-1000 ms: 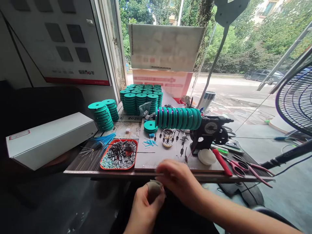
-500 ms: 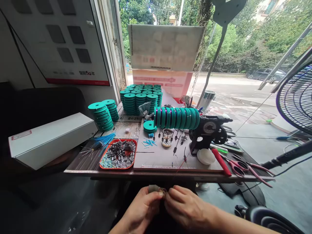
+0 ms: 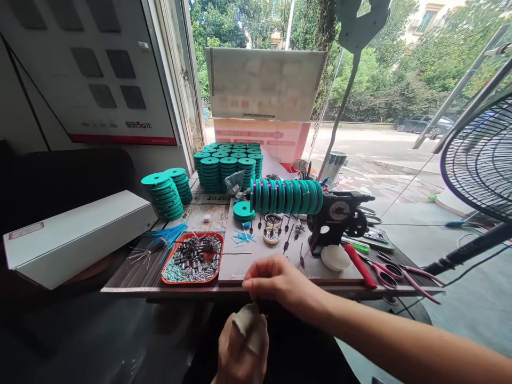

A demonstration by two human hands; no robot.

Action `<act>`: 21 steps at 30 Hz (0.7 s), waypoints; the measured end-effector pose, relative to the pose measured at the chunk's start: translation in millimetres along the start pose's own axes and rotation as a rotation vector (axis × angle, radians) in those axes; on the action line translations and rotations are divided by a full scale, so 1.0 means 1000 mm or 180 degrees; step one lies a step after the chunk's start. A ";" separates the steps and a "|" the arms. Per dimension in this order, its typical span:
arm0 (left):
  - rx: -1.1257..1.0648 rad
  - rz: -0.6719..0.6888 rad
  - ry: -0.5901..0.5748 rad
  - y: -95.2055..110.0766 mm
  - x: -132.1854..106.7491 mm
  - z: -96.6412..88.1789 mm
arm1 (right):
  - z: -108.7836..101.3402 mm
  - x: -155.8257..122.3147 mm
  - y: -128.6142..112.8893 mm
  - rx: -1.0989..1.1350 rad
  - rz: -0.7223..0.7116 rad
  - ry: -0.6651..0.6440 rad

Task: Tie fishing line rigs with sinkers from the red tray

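My left hand (image 3: pixel 240 352) is closed low in front of the table edge, with pale beige wrapping or cloth (image 3: pixel 247 319) about its fingers. What it grips is hidden. Just above it, my right hand (image 3: pixel 272 280) reaches across the table's front edge, thumb and fingertips pinched together. Anything in that pinch is too small to make out. Nearest the hands is a light work board (image 3: pixel 236 269) with small dark fittings (image 3: pixel 287 245) on it. Behind it, a row of green spools (image 3: pixel 286 196) sits on the shaft of a black hand-cranked winder (image 3: pixel 338 210).
Left of the board, a red-rimmed tray (image 3: pixel 162 276) holds small metal parts and pale tubes. Stacks of green spools (image 3: pixel 210 173) stand behind. To the right are pink-handled scissors (image 3: pixel 386 277), a white bowl (image 3: pixel 335 258) and a fan (image 3: pixel 480 154). A white box (image 3: pixel 80 229) lies far left.
My hands were together below the table edge. The right hand has risen forward and left over the edge; the left hand has turned and drawn lower. The view has shifted slightly.
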State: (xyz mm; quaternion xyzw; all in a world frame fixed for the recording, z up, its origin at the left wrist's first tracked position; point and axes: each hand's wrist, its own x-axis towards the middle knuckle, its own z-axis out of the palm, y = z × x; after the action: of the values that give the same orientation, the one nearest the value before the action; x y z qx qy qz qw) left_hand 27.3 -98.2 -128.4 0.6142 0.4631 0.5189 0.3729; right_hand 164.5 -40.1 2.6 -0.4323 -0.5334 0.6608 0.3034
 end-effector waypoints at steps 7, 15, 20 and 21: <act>0.0351 -0.0079 -0.0133 0.050 0.031 -0.001 | -0.001 0.002 0.010 -0.0856 -0.0707 0.0310; -0.2466 -0.3367 -0.0345 0.062 0.036 0.000 | -0.019 -0.045 0.069 -0.4344 -0.3994 0.0435; -0.2587 -0.3297 -0.0319 0.057 0.035 0.002 | -0.016 -0.034 0.077 -0.4458 -0.4022 0.0494; -0.2465 -0.3228 -0.0379 0.057 0.036 0.002 | -0.018 -0.032 0.079 -0.4568 -0.3931 0.0404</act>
State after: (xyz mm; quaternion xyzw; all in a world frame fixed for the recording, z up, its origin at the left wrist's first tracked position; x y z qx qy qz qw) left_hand 41.3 -80.5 -65.2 0.1674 0.4537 0.3728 0.7920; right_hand 199.7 -79.7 -66.7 -0.1922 -0.9291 -0.1267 0.2896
